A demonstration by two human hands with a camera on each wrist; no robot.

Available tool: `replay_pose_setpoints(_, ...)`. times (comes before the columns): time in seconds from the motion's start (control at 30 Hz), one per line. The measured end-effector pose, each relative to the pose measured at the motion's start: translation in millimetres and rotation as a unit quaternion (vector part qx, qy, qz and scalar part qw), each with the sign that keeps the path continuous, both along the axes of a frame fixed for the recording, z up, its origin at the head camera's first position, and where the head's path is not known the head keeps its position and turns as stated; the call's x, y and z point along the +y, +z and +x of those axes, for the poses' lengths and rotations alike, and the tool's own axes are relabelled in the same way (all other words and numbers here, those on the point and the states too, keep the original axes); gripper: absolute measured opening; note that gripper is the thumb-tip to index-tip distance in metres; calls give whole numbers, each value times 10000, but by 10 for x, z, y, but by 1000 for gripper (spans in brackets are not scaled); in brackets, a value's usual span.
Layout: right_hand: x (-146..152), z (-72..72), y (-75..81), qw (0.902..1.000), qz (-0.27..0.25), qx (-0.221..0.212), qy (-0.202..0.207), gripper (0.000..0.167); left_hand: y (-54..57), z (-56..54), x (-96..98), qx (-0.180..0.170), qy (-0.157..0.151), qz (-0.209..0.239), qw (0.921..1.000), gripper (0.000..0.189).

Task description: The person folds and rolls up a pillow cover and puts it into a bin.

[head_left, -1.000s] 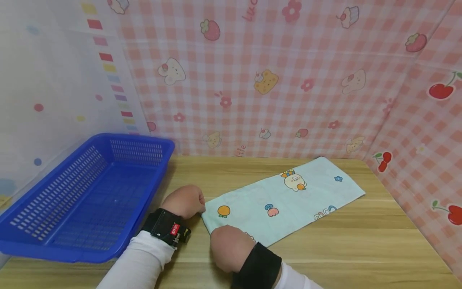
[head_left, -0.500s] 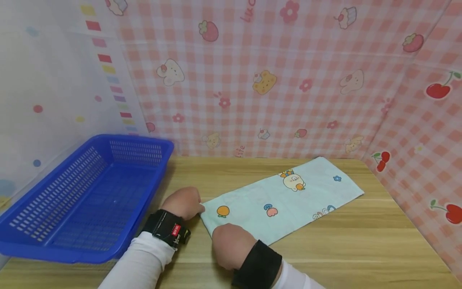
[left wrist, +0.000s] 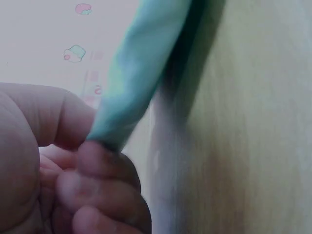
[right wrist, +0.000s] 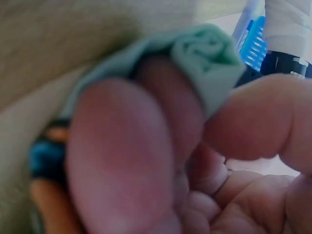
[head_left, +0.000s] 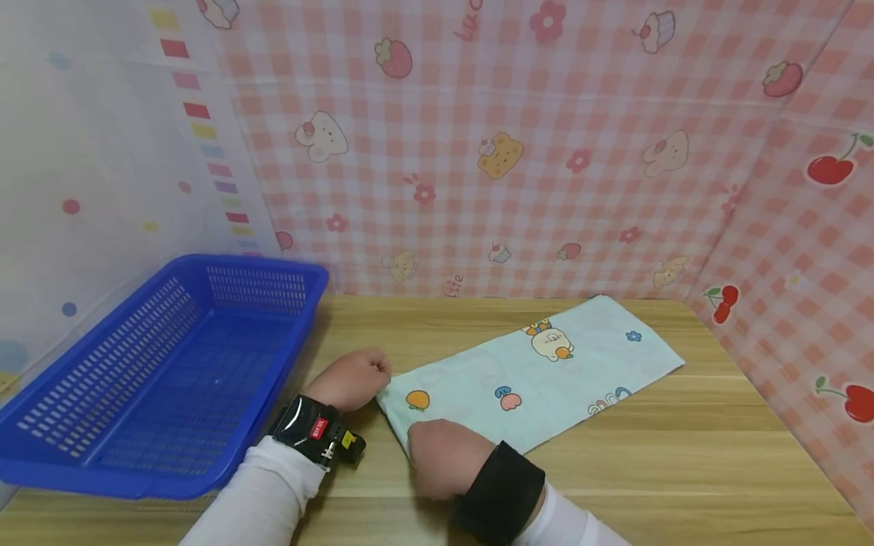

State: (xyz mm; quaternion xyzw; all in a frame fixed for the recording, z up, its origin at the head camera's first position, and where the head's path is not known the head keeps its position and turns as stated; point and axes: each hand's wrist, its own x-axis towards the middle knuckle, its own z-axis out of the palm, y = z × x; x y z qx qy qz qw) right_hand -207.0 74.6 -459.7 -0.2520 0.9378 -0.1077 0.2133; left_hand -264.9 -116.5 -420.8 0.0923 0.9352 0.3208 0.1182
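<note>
A long folded pale mint cloth (head_left: 471,394) with cartoon prints lies slantwise on the wooden table, its near end toward me. My left hand (head_left: 350,379) pinches the far corner of that end; in the left wrist view, thumb and curled fingers (left wrist: 105,190) hold the cloth's edge (left wrist: 141,63) raised off the wood. The near corner is gripped by my right hand (head_left: 447,459). Seen from the right wrist, the end of the cloth (right wrist: 214,51) shows rolled layers between thumb and fingers (right wrist: 119,151). My right hand covers that corner in the head view.
A blue plastic basket (head_left: 317,292) with slotted walls stands at the left, close beside my left forearm. Behind the wooden table (head_left: 655,455) hangs a pink checked cloth wall (head_left: 451,212); another printed wall (head_left: 799,303) borders the right side.
The left end of the cloth has lifted and shifted slightly to the right, its printed orange now partly turned under. My left wrist has rotated, and my right hand has moved a little right.
</note>
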Motion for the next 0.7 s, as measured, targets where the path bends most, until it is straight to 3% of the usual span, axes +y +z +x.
replay_pose_setpoints(0.07,22,-32,-46,10000,-48,-80,-26,21,2,-1,-16,-120,9,172,9998,12)
replay_pose_setpoints(0.27,-20,109,374,9995,39,-220,-208,16,17,2,-64,-669,142,345,9971,12)
replay_pose_setpoints(0.37,-32,155,487,9993,135,-221,-282,15,23,6,-71,-771,91,406,9962,12)
replay_pose_setpoints(0.5,-40,176,536,9991,251,-185,-285,14,16,-3,-69,-807,65,432,9958,21)
replay_pose_setpoints(0.7,-34,175,553,9993,230,-173,-253,14,-12,-21,-77,-741,171,379,9964,15)
